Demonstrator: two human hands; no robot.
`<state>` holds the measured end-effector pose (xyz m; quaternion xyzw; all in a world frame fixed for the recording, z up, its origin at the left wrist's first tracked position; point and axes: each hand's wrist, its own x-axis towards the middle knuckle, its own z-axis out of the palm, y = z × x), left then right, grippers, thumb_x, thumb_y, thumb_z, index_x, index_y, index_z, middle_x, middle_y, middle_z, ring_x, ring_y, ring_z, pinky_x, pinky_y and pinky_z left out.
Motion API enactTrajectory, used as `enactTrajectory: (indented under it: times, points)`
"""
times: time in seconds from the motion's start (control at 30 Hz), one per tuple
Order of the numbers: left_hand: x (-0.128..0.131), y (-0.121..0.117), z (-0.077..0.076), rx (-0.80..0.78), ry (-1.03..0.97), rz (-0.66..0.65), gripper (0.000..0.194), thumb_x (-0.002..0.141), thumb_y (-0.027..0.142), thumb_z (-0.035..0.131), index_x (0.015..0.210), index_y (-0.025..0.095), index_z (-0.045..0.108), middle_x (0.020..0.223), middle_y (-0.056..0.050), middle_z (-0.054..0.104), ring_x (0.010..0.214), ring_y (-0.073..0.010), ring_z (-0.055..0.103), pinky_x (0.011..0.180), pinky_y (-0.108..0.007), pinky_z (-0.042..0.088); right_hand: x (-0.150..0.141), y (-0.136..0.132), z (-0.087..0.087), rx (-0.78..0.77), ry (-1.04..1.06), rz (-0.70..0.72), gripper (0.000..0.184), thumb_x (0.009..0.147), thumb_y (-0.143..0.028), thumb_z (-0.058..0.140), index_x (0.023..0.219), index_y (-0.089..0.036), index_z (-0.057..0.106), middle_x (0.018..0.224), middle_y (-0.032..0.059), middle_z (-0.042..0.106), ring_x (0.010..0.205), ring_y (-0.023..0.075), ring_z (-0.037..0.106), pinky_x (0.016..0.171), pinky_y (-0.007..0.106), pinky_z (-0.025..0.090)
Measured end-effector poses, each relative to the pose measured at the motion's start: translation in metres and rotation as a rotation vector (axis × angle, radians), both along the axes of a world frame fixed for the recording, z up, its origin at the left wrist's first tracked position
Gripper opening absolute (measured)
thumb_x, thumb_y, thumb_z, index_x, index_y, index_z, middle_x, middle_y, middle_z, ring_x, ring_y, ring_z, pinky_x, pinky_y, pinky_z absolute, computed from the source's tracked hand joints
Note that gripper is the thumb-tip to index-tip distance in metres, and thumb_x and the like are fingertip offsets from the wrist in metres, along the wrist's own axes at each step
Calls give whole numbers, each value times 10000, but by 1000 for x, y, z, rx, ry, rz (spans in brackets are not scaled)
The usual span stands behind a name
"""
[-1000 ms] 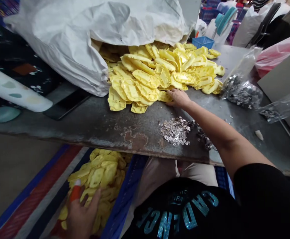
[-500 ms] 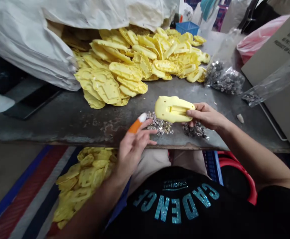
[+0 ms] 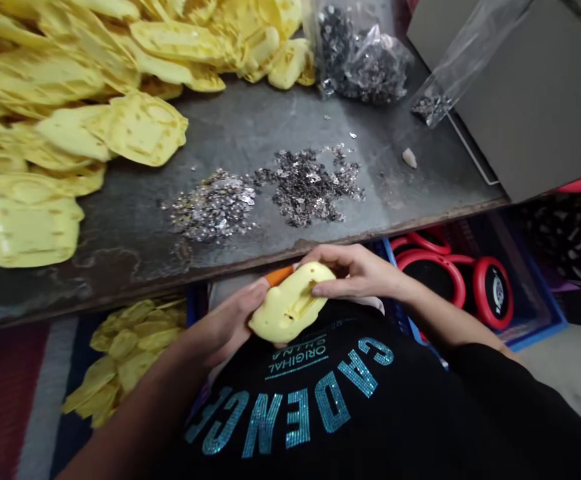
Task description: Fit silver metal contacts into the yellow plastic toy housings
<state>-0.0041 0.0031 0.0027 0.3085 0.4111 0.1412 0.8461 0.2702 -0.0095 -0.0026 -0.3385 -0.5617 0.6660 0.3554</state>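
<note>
A flat yellow plastic piece (image 3: pixel 290 305) is held over my lap, just below the metal table's front edge (image 3: pixel 250 257). My left hand (image 3: pixel 230 323) cups it from below, and its forefinger wears an orange finger cot (image 3: pixel 279 275). My right hand (image 3: pixel 355 272) grips the piece's upper end, with a finger pressing on its face. Two small heaps of silvery metal bits (image 3: pixel 280 190) lie on the table right above my hands. A big pile of the same yellow pieces (image 3: pixel 60 120) covers the table's left and far side.
A clear bag of metal bits (image 3: pixel 360 53) lies at the back, and a grey carton (image 3: pixel 525 87) stands on the right. More yellow pieces (image 3: pixel 120 350) fill a crate on the floor at left. Red and black round parts (image 3: pixel 450 280) sit in a blue crate at right.
Both hands have drawn back from the table to my lap with the yellow piece; the left hand now holds it too. The camera has tilted down and to the right.
</note>
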Motion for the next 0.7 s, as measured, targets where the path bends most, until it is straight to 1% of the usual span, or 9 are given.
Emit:
enactTrajectory:
  times: [0.07, 0.13, 0.2, 0.27, 0.33, 0.4, 0.5, 0.6, 0.7]
  points:
    - [5, -3, -7, -70, -10, -47, 643, 927, 644, 855, 1369, 182, 797, 1131, -203, 874, 901, -345, 868, 691, -357, 715, 2, -4, -3, 88, -111, 29, 487, 946, -547, 869, 1293, -228, 745, 1076, -1, 806, 941, 156, 740, 862, 274, 587]
    - [11, -4, -11, -90, -43, -69, 623, 923, 629, 869, 1343, 172, 815, 1128, -214, 881, 903, -327, 878, 805, -352, 716, 15, -2, -3, 191, -193, -38, 534, 951, -589, 853, 1346, -246, 748, 1051, -6, 804, 884, 152, 718, 806, 274, 563]
    - [14, -2, -13, -80, -69, -42, 646, 957, 689, 802, 1329, 161, 832, 1142, -226, 880, 868, -297, 875, 831, -338, 713, 39, 6, -4, 331, -325, -277, 431, 968, -548, 842, 1274, -252, 779, 1056, 9, 802, 884, 166, 706, 811, 303, 555]
    - [13, 1, -13, -65, -98, 21, 667, 1016, 732, 678, 1343, 174, 840, 1178, -225, 877, 859, -301, 871, 714, -321, 707, 66, 18, -6, 481, -583, -612, 182, 1010, -407, 783, 1090, -244, 801, 1008, 27, 781, 912, 197, 693, 871, 358, 539]
    - [10, 6, -9, -48, -143, 101, 596, 1062, 662, 596, 1372, 213, 836, 1236, -203, 871, 905, -344, 871, 615, -347, 696, 89, 30, -10, 550, -870, -759, 80, 1008, -288, 736, 979, -242, 794, 958, 41, 762, 952, 235, 690, 937, 417, 508]
    - [7, 12, 0, -63, -166, 158, 529, 1058, 574, 578, 1362, 232, 842, 1290, -188, 861, 984, -404, 868, 621, -424, 716, 100, 42, -15, 557, -1055, -729, 77, 997, -272, 734, 1009, -249, 807, 990, 59, 775, 1012, 271, 697, 991, 461, 485]
    - [6, 18, 13, -141, -126, 204, 488, 1043, 523, 578, 1310, 229, 862, 1345, -183, 845, 1102, -472, 850, 755, -559, 739, 100, 53, -20, 551, -1145, -653, 143, 1013, -321, 724, 1101, -254, 815, 1072, 85, 793, 1070, 304, 695, 1021, 487, 475]
    - [10, 21, 18, -177, -115, 242, 458, 995, 526, 627, 1213, 221, 890, 1339, -194, 841, 1094, -510, 845, 749, -594, 731, 96, 56, -20, 556, -1155, -619, 149, 1037, -341, 684, 1051, -255, 805, 1072, 90, 786, 1072, 307, 685, 1009, 480, 477]
    - [13, 23, 16, -185, -143, 257, 448, 953, 532, 674, 1158, 206, 902, 1297, -206, 849, 1040, -511, 852, 719, -573, 727, 96, 52, -18, 574, -1141, -608, 151, 1045, -336, 672, 1008, -254, 794, 1040, 81, 777, 1046, 296, 681, 999, 470, 477]
